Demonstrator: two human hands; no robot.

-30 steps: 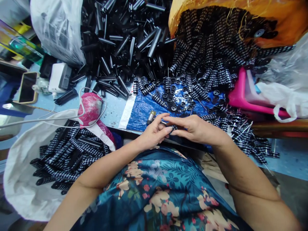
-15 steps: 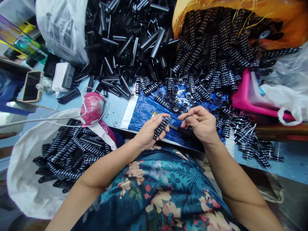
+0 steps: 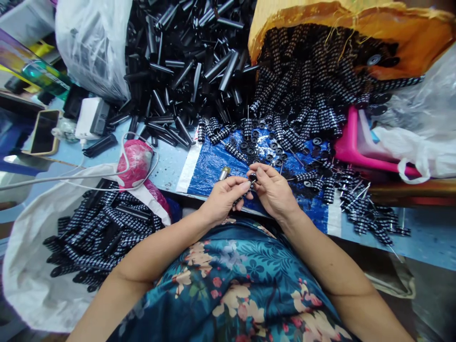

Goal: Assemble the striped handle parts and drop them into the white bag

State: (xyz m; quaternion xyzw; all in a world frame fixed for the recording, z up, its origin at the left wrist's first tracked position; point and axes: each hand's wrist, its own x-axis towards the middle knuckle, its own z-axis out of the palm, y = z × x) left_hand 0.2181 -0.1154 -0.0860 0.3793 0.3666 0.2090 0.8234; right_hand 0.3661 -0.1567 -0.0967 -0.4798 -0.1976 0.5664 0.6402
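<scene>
My left hand [image 3: 225, 195] is closed round a black cylinder with a white pattern [image 3: 239, 201], mostly hidden by the fingers. Touching its upper end, my right hand [image 3: 270, 188] pinches a small round black cap [image 3: 252, 177] between thumb and fingers. Both hands meet over the front edge of a blue plastic sheet [image 3: 206, 172]. Just behind my left hand a small metal piece with a yellowish end [image 3: 224, 173] stands out. Small black rings [image 3: 273, 146] and more patterned cylinders [image 3: 235, 151] lie behind the hands.
Plain black tubes [image 3: 185, 73] are heaped at the back, beside an orange sack [image 3: 302, 14] of patterned cylinders. A white sack [image 3: 24, 266] holds more at the left. A pink tray [image 3: 351, 142], a phone [image 3: 45, 132] and a white charger [image 3: 91, 116] with cables flank the work area.
My right hand has moved left to meet the cylinder in my left hand, and a black cap now shows at its fingertips. The cylinder is now more covered by fingers. The view has shifted slightly.
</scene>
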